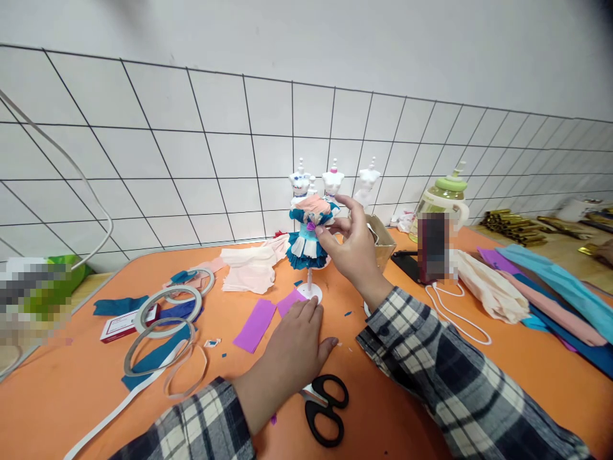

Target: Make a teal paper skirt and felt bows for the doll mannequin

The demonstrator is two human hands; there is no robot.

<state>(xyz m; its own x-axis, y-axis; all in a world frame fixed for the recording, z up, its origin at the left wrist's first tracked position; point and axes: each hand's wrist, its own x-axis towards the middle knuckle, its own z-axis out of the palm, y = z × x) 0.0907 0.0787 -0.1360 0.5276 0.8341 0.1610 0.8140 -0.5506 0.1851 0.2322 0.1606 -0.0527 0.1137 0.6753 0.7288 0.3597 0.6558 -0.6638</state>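
Note:
A small white mannequin on a stand wears a dress (pixel 306 250) of teal, white and peach crepe paper with a purple piece at the waist. My right hand (pixel 349 241) is at the dress's right side, thumb and fingers curled around the purple piece (pixel 311 226); whether it is gripped is hard to tell. My left hand (pixel 301 342) lies flat, fingers apart, its fingertips on the white round base (pixel 312 292). Purple paper (pixel 255 326) lies left of that hand. Black-handled scissors (pixel 326 409) rest near my left wrist, their blades partly hidden.
Tape rings (pixel 168 311) and teal strips lie at left, with pale crepe paper (pixel 249 265) behind. More mannequins (pixel 333 181) stand at the back. A box (pixel 383 243), phone (pixel 433 248), bottle (pixel 443 201), cable and coloured crepe (pixel 555 297) are at right.

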